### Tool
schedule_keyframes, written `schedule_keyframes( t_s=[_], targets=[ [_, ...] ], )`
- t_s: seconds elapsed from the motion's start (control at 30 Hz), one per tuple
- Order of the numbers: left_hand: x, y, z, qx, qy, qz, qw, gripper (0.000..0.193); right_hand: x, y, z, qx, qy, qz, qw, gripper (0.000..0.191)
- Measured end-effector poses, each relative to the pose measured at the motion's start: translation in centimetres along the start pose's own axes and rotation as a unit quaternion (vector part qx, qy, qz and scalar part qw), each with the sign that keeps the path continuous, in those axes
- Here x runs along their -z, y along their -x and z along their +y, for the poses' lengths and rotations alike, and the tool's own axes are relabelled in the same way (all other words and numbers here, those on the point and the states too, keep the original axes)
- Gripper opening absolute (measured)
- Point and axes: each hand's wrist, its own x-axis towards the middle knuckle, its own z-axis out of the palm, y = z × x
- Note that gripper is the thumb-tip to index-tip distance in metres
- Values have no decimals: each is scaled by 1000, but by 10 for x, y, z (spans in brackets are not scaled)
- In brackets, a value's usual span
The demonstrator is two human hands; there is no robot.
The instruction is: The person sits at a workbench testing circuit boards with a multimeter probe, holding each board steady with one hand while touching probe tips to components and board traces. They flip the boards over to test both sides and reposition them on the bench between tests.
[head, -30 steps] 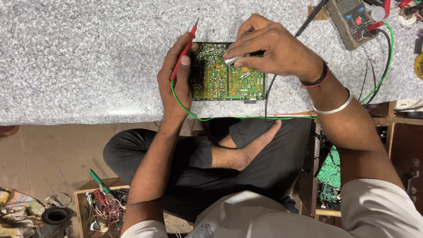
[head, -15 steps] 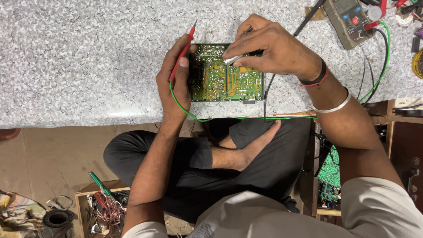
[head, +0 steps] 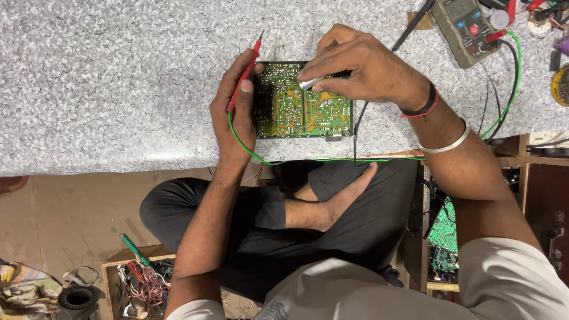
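Observation:
A green circuit board (head: 302, 109) lies solder side up on the speckled grey worktop (head: 106, 77). My left hand (head: 234, 112) rests at the board's left edge and grips a red test probe (head: 246, 71) whose tip points up and away from the board. My right hand (head: 355, 68) lies over the board's upper right part and pinches a small silver metal tool (head: 309, 83) with its tip against the board. A green lead (head: 332, 159) runs from the red probe along the worktop's front edge toward the multimeter (head: 465, 26) at the upper right.
Cables, a clip and small parts crowd the worktop's upper right corner. A black lead (head: 355, 127) hangs by the board's right side. Below the worktop are my crossed legs, a wooden box of wires and tools (head: 139, 275) at lower left, and another green board (head: 441, 228) on the right.
The view has shifted slightly; both hands stay on the board with the same grips.

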Motion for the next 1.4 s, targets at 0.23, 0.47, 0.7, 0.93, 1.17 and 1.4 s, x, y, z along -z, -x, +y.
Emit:
schedule_keyframes(
  t_s=[0.23, 0.47, 0.7, 0.93, 1.17, 1.4],
  targets=[
    [0, 0, 2, 8, -1, 1, 1000, 46, -2, -1, -1, 4, 5, -1, 1000, 35],
    [0, 1, 4, 2, -4, 2, 1000, 45, -1, -1, -2, 9, 0, 0, 1000, 34],
    [-1, 2, 5, 5, 0, 5, 1000, 43, -6, 0, 0, -1, -3, 5, 1000, 33],
    [0, 1, 4, -10, 4, -1, 1000, 43, -8, 0, 2, 16, 2, 10, 1000, 32],
    [0, 1, 5, -6, -8, 3, 1000, 44, -8, -1, 1, 14, 12, 11, 1000, 33],
    [0, 1, 5, -1, -2, 1, 1000, 44, -5, 1, 1, 5, 13, 8, 1000, 35]
  ],
)
